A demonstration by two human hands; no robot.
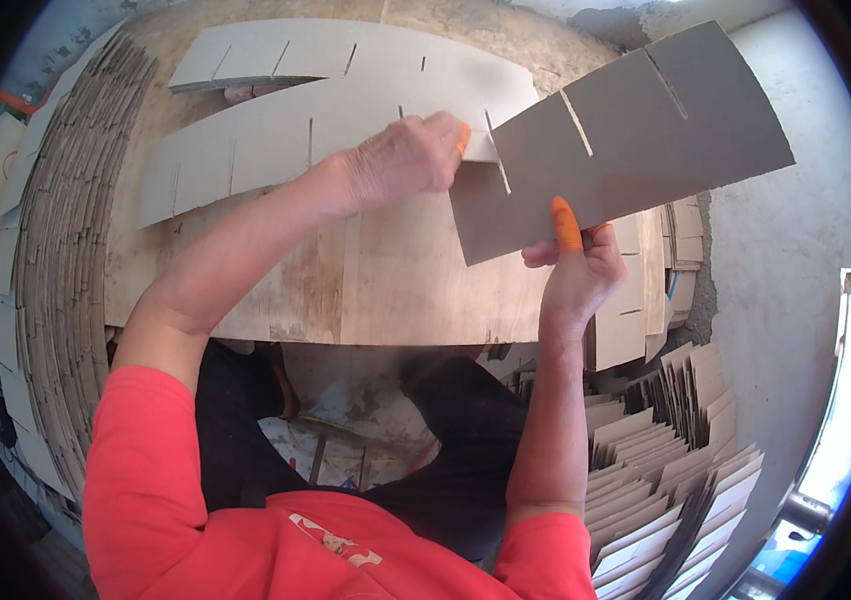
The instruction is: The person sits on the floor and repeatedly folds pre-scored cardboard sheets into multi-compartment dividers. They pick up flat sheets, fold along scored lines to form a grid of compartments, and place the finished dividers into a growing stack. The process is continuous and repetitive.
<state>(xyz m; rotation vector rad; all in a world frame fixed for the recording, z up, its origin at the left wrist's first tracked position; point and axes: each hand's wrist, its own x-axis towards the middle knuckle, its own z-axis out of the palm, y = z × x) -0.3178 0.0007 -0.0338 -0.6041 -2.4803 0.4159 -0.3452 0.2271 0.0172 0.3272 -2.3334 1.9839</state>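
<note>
My right hand [585, 265] holds a grey slotted cardboard strip [645, 130] by its lower edge. An orange finger cover on my thumb lies against the strip's face. The strip is tilted up to the right, and its left end overlaps a pale slotted cardboard strip [265, 150]. My left hand [410, 155] is closed at the near edge of that pale strip, with an orange cover on one digit; its other fingertips are hidden. Farther back on the wooden table [345, 285] lies a stack of pale slotted strips [295, 50].
A long row of packed cardboard pieces [75, 220] runs along the left side. Many slotted cardboard pieces [655, 460] stand at the lower right, and more cardboard [680, 240] sits beyond the table's right edge. A pale wall [775, 250] bounds the right.
</note>
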